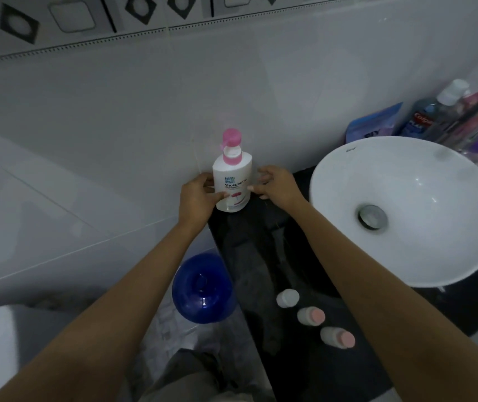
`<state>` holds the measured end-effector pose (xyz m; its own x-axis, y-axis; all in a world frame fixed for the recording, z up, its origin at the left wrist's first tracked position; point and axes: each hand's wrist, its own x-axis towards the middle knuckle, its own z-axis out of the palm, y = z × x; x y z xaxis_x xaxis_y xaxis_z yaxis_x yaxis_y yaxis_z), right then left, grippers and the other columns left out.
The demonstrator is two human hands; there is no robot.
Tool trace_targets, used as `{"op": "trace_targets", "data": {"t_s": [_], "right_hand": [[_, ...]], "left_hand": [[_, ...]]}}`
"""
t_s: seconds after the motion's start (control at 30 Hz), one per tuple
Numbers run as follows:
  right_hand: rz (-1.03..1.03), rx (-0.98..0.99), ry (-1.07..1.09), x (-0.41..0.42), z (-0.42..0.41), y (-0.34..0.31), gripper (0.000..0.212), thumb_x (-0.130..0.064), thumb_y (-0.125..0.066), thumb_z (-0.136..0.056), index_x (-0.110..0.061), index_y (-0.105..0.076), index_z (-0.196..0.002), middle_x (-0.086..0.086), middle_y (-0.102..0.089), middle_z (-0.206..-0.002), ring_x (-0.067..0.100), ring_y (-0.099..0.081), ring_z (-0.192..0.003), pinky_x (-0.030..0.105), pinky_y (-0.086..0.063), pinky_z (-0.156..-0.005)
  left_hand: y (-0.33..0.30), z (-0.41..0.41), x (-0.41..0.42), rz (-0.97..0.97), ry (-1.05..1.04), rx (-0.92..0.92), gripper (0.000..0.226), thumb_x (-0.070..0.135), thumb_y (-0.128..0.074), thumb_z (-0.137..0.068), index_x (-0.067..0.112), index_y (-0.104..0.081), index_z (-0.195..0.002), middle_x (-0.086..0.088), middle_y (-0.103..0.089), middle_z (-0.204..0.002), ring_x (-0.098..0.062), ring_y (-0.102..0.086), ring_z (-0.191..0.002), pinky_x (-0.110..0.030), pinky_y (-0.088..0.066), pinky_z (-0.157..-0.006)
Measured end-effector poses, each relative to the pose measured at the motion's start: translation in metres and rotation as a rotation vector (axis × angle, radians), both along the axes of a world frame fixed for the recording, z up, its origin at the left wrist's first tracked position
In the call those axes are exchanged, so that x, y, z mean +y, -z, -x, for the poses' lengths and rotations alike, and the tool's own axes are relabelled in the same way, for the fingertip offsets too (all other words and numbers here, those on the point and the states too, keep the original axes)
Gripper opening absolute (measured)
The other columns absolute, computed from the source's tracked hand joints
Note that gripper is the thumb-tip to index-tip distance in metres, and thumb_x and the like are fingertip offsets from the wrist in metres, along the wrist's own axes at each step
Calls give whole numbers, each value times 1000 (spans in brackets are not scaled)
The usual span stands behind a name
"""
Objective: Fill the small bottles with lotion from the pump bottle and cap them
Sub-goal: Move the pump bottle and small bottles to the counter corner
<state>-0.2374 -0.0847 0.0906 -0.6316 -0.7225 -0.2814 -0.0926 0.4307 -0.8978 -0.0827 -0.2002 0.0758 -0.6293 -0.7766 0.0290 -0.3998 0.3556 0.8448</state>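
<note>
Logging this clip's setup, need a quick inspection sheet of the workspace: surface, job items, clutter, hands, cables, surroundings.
Surface: dark glossy counter, dry as far as visible.
Job's things: pump bottle upright at the wall; three small bottles near the front edge, one white-capped, two pink-capped.
Clutter: mouthwash bottle, blue pouch behind the basin.
Grip: left hand on the pump bottle; right hand open beside it.
Cables: nothing seen.
Surroundings: tiled wall; blue bucket on the floor.
</note>
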Motion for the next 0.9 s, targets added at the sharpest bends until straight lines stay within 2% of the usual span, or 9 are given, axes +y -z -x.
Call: {"op": "trace_targets", "data": {"t_s": [0.13, 0.27, 0.37, 0.43, 0.53, 0.6, 0.67, 0.77, 0.9], "right_hand": [[-11, -3, 50, 50, -17, -22, 45, -19, -74, -79, -6, -58, -119, 10, -68, -93, 15, -67, -77, 18, -55, -59], [-24, 121, 160, 130, -43, -40, 24, -30, -69, -83, -15, -68, -102, -1, -71, -78, 12, -68, -71, 19, -50, -59], [-83, 250, 255, 189, -69, -42, 19, -35, -69, -81, -20, -70, -92, -5, -72, -76, 6, -66, -68, 17, -50, -66], [-118, 302, 273, 219, -90, -38, 27, -40, -71, -77, -19, -70, -94, -5, -70, -76, 5, -63, -68, 13, -48, -64], [-258, 318, 189, 245, -118, -24, 51, -56, -70, -66, -23, -67, -104, -8, -64, -88, 5, -61, -77, 18, -49, -69], [-388, 399, 89, 251, -129, -11, 59, -59, -69, -63, -23, -64, -110, -9, -60, -94, 9, -58, -88, 24, -48, -76], [-475, 542, -10, 250, -132, 2, 62, -55, -73, -65, -20, -62, -115, -5, -63, -100, 15, -53, -96, 27, -44, -79], [-591, 621, -85, 241, -131, 14, 63, -51, -73, -67, -19, -58, -119, -2, -63, -110, 18, -49, -101, 29, -36, -81], [-613, 656, -81, 234, -136, 16, 37, -43, -67, -76, -20, -61, -105, -1, -65, -102, 17, -48, -96, 26, -27, -73]], "left_hand": [[5, -11, 7, -13, -48, -29, 43, 12, -78, -76, 1, -62, -115, -16, -67, -112, -25, -63, -101, -38, -53, -90], [12, -31, 33, 81, -150, 104, 21, 7, -70, -82, 4, -66, -102, -14, -67, -98, -20, -63, -88, -35, -55, -82], [11, -40, 64, -79, 141, 133, 19, 16, -73, -81, 11, -68, -98, 2, -68, -89, -1, -63, -82, -19, -53, -82], [9, -41, 88, -154, 402, 57, 31, 24, -79, -74, 18, -68, -102, 7, -68, -94, 0, -64, -89, -13, -50, -84], [12, -42, 116, -146, 682, -34, 53, 33, -87, -61, 22, -67, -109, 8, -66, -104, 1, -61, -99, -11, -46, -89], [18, -42, 130, -130, 805, -104, 63, 31, -89, -58, 22, -65, -115, 7, -64, -109, -1, -59, -102, -15, -47, -92], [25, -42, 138, -124, 874, -172, 69, 25, -90, -57, 19, -62, -119, 5, -62, -111, -5, -59, -102, -22, -49, -93], [35, -41, 147, -111, 904, -225, 67, 16, -90, -57, 17, -62, -119, 2, -61, -112, -9, -60, -102, -29, -51, -95], [42, -40, 154, -53, 879, -223, 48, 10, -84, -64, 17, -67, -108, 0, -64, -105, -12, -61, -96, -37, -53, -90]]}}
